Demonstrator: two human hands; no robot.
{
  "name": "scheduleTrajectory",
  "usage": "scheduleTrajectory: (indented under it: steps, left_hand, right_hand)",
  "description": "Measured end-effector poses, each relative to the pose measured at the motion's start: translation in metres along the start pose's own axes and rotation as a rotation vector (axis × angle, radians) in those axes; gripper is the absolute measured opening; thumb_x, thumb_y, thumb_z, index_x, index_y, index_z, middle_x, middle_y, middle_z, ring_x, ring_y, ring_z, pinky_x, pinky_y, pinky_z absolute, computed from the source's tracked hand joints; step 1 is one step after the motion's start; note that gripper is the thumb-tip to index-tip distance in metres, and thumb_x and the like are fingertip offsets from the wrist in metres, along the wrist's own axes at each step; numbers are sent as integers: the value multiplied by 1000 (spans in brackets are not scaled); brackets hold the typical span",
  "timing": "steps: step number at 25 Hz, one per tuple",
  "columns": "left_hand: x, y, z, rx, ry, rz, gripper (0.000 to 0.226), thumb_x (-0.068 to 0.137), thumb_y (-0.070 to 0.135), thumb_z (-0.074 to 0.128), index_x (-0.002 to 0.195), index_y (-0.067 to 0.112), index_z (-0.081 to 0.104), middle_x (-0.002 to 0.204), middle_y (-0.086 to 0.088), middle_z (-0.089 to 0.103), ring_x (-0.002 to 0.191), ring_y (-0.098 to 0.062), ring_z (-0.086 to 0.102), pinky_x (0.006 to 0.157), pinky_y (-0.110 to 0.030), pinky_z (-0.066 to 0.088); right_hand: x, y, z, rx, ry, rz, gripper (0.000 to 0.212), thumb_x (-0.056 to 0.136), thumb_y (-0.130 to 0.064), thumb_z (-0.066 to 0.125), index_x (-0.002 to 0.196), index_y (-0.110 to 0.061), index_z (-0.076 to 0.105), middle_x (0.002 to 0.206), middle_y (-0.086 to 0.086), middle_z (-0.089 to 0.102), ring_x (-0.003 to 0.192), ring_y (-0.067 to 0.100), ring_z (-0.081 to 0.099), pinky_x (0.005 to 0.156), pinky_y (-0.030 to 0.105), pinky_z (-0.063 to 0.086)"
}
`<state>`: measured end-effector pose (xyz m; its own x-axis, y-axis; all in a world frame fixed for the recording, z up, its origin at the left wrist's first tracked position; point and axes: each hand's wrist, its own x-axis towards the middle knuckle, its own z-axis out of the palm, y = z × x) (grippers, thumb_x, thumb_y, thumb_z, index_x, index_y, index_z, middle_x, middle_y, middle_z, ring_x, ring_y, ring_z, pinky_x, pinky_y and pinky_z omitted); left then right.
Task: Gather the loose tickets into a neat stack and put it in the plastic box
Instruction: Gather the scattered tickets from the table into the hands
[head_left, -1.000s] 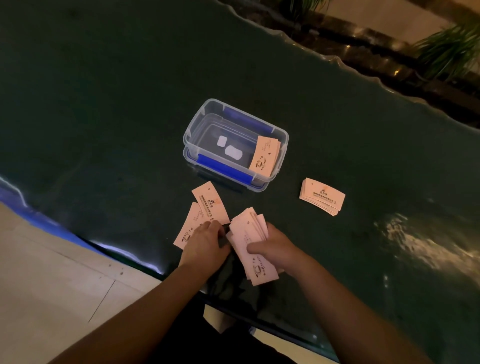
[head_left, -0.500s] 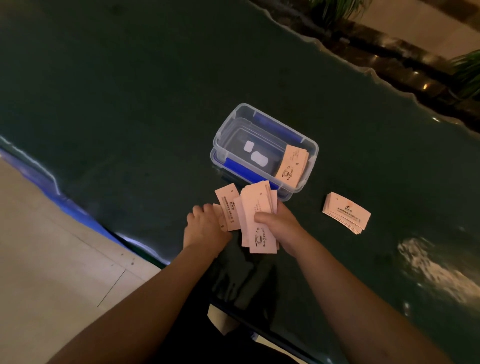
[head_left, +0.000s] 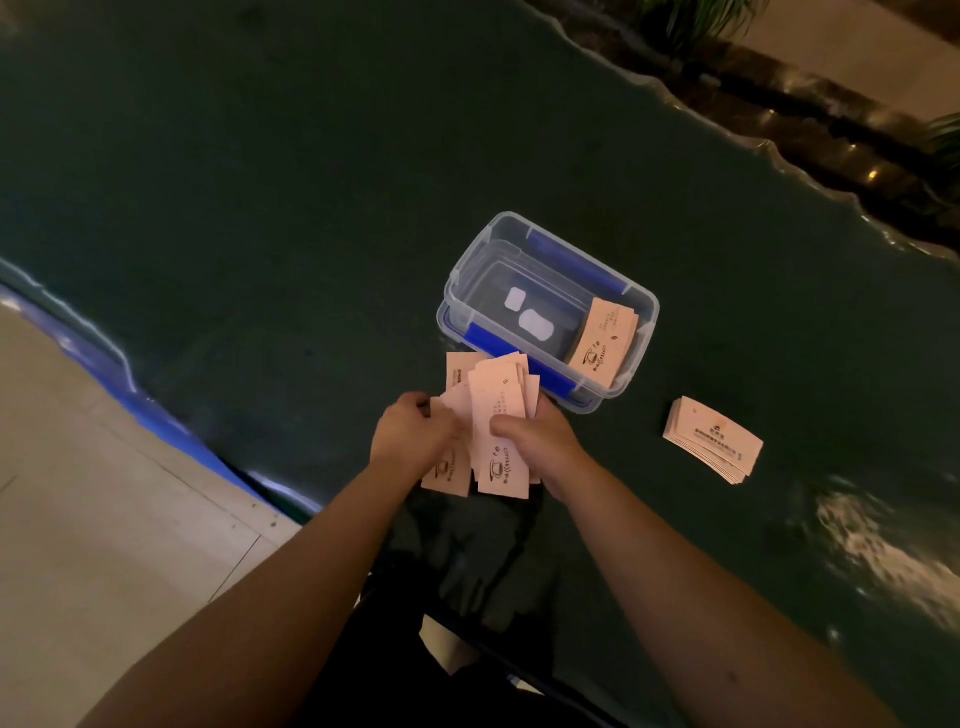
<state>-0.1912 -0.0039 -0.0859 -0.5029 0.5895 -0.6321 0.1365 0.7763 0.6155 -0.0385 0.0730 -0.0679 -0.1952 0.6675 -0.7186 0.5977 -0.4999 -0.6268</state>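
Observation:
A fanned bunch of pale pink tickets (head_left: 498, 415) stands between both hands just in front of the clear plastic box (head_left: 644, 332). My right hand (head_left: 535, 441) grips the bunch from the right, thumb across its face. My left hand (head_left: 415, 436) is closed on the tickets at the bunch's left side. The box has blue side clips and holds a stack of tickets (head_left: 602, 343) leaning at its right end. Another neat stack of tickets (head_left: 714, 444) lies on the dark table to the right of the box.
The dark green table (head_left: 260, 208) has a wavy near edge (head_left: 130, 384) with pale floor tiles (head_left: 104, 519) below it. Plants and a stone ledge (head_left: 810, 109) run along the far right. A bright reflection (head_left: 883, 561) lies on the table at right.
The loose tickets that lay left of the bunch have been drawn in against it by my left hand. Both hands and the bunch now sit closer to the box.

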Motion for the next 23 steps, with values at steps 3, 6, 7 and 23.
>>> scheduleTrajectory:
  steps: [3,6,7,23]
  left_hand:
    - [3,15,1,-70,-121,-52,47,96,35,51,140,18,54,109,-2,67,87,-15,67,63,-31,52]
    - [5,29,6,-91,-175,-127,45,99,43,40,130,15,56,99,-3,64,86,-16,65,60,-31,48]
    - [6,33,8,-99,-188,-146,48,99,46,36,129,15,56,100,-5,63,87,-18,65,62,-33,49]
    - [9,2,-9,-460,-433,-109,58,83,43,60,134,18,50,113,-13,74,95,-30,76,81,-50,62]
  right_hand:
    - [0,-1,10,43,13,33,48,86,-22,79,122,-48,60,106,-12,70,85,10,70,60,32,55]
    - [-2,-4,17,103,50,55,42,81,-38,83,111,-53,59,94,-20,67,83,8,71,57,30,55]
    - [-2,-5,19,120,59,59,45,78,-43,83,114,-53,59,94,-20,66,84,9,72,58,30,56]
    - [-8,-20,67,276,81,107,74,82,-36,52,154,-40,35,135,13,54,107,32,67,90,53,60]
